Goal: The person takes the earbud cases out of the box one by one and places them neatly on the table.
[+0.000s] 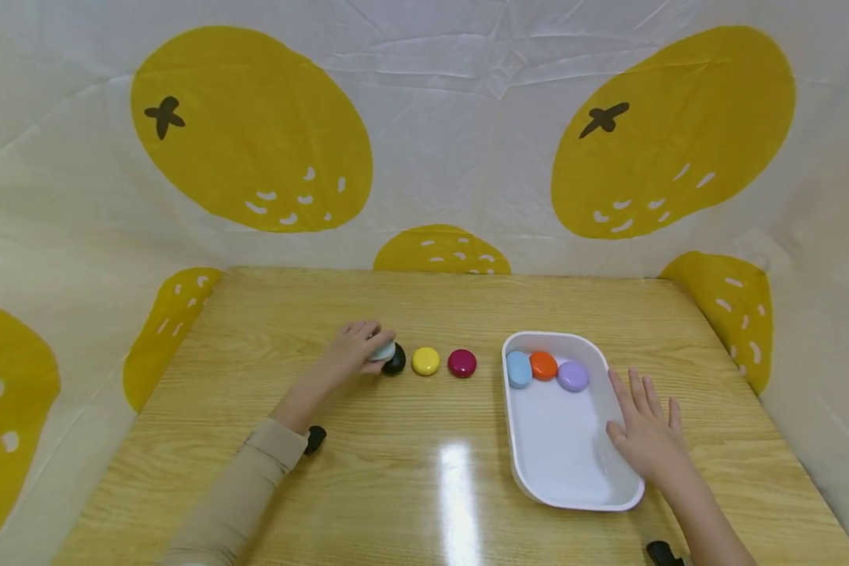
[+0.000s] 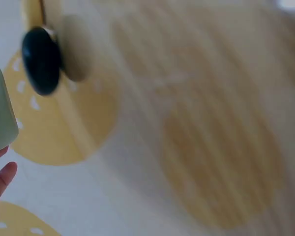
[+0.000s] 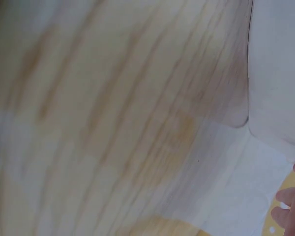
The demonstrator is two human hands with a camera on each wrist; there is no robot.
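Note:
My left hand (image 1: 348, 350) pinches a pale green rounded piece (image 1: 384, 350) just over the left side of a black round piece (image 1: 396, 362). In the left wrist view the pale green piece (image 2: 3, 115) shows at the left edge between fingertips, apart from the black piece (image 2: 41, 61). A yellow disc (image 1: 426, 362) and a dark red disc (image 1: 462, 363) lie in line to the right. My right hand (image 1: 647, 436) has its fingers spread at the right rim of a white tray (image 1: 523, 489); its fingertips show at the right wrist view's lower right.
Inside the tray, a light blue piece (image 1: 519, 369), an orange piece (image 1: 543, 365) and a purple piece (image 1: 573, 376) lie along the far end. A wooden table (image 1: 368, 487) carries everything. Behind it hangs a white cloth (image 1: 460, 173) with yellow fruit prints.

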